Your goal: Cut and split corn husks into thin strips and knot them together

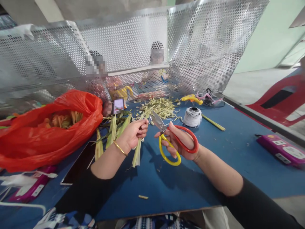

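I have the left hand (134, 133) closed, its fingers pinched tightly around a small bunch of leaf strips (137, 154) just above the middle of the blue table (209, 171). The strips are pale straw-green, flat and papery, with lengthwise streaks; they hang below the fist in a loose, slightly fanned tail, one edge whiter and almost translucent, the ends uneven and a bit ragged. My right hand (182, 135) is wrapped around the scissors (162, 127), the thumb through the red loop and other fingers about the yellow one. The two handles stand well apart, and the broad silver blades, shiny along the flat, point up and to the left, their tips near the left hand's fingertips. The blades look slightly parted, though I can't tell whether they touch any of the plant material. Beyond both hands I see a heap of clippings (162, 108) in the same yellow-green, curled and tangled. Longer, greener leaves (113, 128) lie to the left, beside the red plastic bag (88, 108). Right of the heap sits a spool of white thread (192, 117), and one short cut piece (143, 197) lies alone near the table's front edge.
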A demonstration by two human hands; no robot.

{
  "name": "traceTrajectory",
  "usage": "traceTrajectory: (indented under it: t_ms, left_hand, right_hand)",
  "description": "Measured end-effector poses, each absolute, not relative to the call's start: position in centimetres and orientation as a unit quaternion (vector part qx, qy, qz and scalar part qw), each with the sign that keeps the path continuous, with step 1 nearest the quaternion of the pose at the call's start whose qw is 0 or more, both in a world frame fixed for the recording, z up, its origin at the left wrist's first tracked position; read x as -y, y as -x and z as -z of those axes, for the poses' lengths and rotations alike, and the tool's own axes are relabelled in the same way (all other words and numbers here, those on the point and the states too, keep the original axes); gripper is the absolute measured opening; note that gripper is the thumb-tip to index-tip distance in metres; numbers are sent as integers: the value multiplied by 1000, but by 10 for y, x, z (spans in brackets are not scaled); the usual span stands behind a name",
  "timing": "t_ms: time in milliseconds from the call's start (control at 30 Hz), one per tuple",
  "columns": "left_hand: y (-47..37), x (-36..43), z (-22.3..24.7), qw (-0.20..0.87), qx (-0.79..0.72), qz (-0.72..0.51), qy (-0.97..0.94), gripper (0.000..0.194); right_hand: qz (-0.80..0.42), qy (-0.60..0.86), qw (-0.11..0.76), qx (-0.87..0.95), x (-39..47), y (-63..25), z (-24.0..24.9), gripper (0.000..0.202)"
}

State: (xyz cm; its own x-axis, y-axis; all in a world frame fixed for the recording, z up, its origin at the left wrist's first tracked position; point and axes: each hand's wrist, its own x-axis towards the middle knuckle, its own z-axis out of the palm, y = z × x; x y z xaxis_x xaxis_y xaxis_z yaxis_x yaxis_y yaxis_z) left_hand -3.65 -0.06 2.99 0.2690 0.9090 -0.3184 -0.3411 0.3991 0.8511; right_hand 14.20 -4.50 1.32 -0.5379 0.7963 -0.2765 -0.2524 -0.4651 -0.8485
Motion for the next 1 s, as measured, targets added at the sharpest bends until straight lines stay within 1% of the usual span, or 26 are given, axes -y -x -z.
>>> traceTrajectory:
  t_ms: [233,400,667,900,1000]
  left_hand:
    - [34,3,-28,707,-450,-425,-341,29]
    - [32,3,-28,695,-474,-414,-348,31]
    - [35,1,-24,686,-473,-421,-358,32]
    - [37,-1,-28,723,-452,-423,-306,29]
    - [40,-4,-29,746,-428,-422,-286,25]
  right_hand:
    - [-791,345,338,376,45,-143,-15,60]
    - [-787,373,344,351,45,-142,-16,56]
    - [-719,407,389,407,45,-137,-6,47]
    - [-704,373,404,449,46,-140,0,51]
    - [-704,370,391,463,48,-139,0,51]
